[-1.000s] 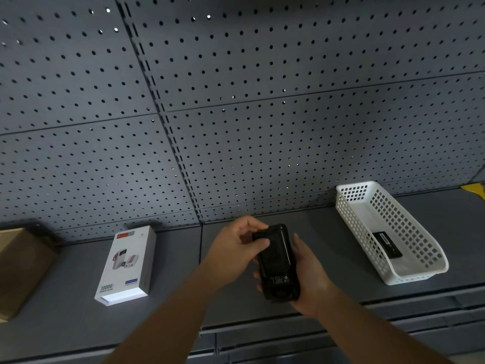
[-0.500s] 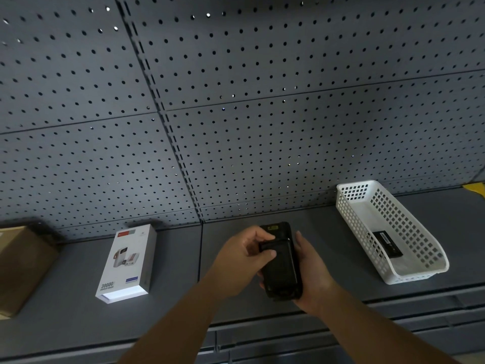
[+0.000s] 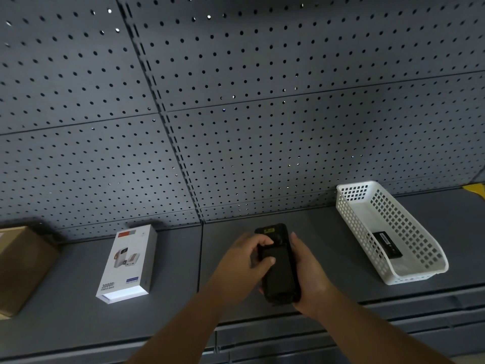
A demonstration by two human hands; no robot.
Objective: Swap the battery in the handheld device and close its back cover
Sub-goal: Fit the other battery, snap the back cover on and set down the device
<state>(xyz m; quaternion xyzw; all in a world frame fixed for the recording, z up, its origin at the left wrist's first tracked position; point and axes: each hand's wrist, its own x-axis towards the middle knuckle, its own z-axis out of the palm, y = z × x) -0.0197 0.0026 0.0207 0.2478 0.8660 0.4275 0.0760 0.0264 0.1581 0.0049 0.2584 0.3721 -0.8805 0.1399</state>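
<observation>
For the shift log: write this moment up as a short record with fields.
device: black handheld, back up, held above the shelf
left hand: fingers on the device's back cover
right hand: cradles the device from its right side
basket: white, on the shelf at right
battery: black, lying in the basket
box: white power bank box, on the shelf at left
carton: brown, far left, partly out of view
backdrop: grey pegboard

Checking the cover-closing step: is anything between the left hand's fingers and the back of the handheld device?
Nothing visible. The left hand rests its fingers directly on the back cover of the handheld device, which the right hand cradles.
</observation>
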